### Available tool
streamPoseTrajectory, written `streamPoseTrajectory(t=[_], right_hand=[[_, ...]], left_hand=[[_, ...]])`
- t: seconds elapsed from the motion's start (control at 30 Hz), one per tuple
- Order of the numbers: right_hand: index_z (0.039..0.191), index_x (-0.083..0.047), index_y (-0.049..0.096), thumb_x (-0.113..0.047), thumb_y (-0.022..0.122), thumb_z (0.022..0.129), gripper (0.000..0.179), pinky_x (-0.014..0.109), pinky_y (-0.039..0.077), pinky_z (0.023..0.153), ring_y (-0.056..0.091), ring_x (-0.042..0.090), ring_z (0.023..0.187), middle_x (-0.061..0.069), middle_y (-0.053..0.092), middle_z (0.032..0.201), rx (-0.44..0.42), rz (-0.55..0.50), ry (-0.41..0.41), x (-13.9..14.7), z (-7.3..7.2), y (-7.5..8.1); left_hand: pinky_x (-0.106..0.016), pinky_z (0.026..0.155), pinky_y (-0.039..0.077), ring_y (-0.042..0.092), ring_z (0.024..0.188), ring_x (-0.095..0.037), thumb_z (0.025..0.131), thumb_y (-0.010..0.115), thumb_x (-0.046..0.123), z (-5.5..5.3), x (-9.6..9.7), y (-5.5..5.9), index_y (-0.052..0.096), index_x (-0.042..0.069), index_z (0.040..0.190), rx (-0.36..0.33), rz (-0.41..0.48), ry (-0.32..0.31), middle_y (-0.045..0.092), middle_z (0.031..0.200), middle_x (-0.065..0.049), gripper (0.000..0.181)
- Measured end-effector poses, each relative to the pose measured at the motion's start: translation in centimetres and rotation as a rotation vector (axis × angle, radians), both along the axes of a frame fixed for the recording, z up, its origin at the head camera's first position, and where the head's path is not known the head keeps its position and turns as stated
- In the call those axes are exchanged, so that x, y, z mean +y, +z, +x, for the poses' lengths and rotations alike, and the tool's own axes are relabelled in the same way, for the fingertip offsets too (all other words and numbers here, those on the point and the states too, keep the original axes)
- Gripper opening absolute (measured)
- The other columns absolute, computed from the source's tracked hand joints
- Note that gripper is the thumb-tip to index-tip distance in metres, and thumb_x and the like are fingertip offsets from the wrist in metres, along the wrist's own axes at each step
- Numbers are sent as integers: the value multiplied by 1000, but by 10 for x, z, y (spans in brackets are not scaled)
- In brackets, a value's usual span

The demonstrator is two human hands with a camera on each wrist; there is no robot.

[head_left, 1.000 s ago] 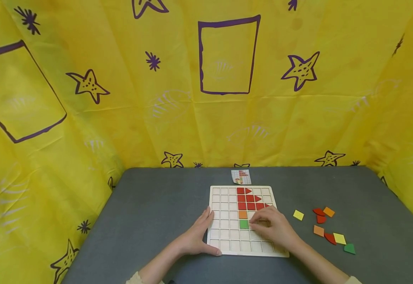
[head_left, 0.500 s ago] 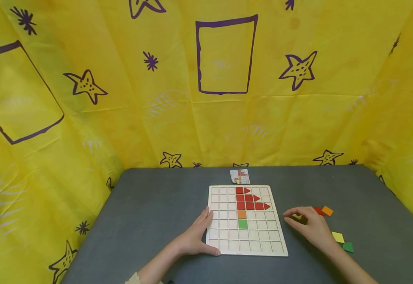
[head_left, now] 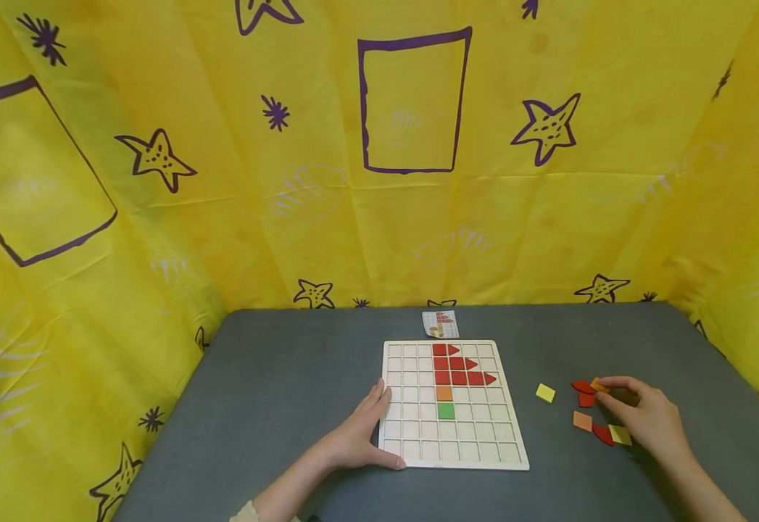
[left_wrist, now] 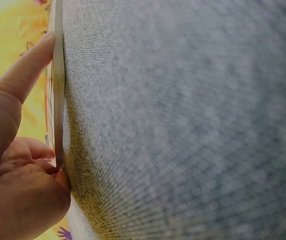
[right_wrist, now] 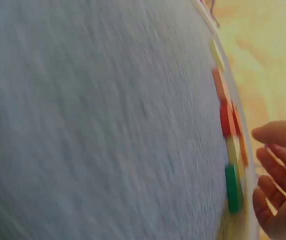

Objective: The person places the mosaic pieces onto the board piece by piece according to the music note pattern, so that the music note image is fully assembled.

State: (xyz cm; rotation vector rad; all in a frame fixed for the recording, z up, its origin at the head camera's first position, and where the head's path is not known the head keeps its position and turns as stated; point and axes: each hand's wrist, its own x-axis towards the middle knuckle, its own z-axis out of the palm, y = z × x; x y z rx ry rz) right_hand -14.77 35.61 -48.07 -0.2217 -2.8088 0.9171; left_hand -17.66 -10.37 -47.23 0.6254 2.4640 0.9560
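Note:
My left hand (head_left: 359,438) rests at the left side of a pale gridded board (head_left: 483,453), fingers along its left edge and thumb at the front edge. In the left wrist view the thumb (left_wrist: 30,65) lies against the board's rim. On the grid sit rows of red squares ending in triangles, an orange square (head_left: 444,393) and a green square (head_left: 446,411). Over the loose tiles at the right hovers my right hand (head_left: 653,420), thumb and index finger apart. Its fingertips are right at an orange tile (head_left: 595,384), partly covered by the index finger.
Loose on the grey table (head_left: 301,377) lie yellow tiles (head_left: 545,393), red curved tiles, another orange tile (head_left: 583,421) and a green tile (right_wrist: 233,187), mostly hidden by the hand in the head view. A patterned card (head_left: 441,325) lies behind the board. Yellow cloth (head_left: 255,217) encloses the table.
My right hand left the board, where it was at the green square, and moved right to the loose tiles. My left hand has stayed at the board's edge.

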Motion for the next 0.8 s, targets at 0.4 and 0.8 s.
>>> streamPoseTrajectory(t=[0.4, 0.8], right_hand=[[116, -3, 63, -43, 63, 89, 49, 51, 41, 71, 58, 44, 93, 29, 64, 109, -94, 54, 7, 19, -9, -2], [112, -5, 65, -49, 64, 86, 52, 48, 37, 73, 59, 43, 95, 21, 70, 102, -46, 36, -68, 9, -6, -5]], left_hand=[[-58, 111, 18, 4, 147, -32, 68, 83, 44, 0, -1, -1, 15, 3, 151, 11, 3, -12, 2, 160, -15, 115], [-58, 112, 18, 3, 147, -31, 68, 83, 45, 0, -1, 0, 15, 3, 151, 4, -3, -8, 1, 160, -14, 116]])
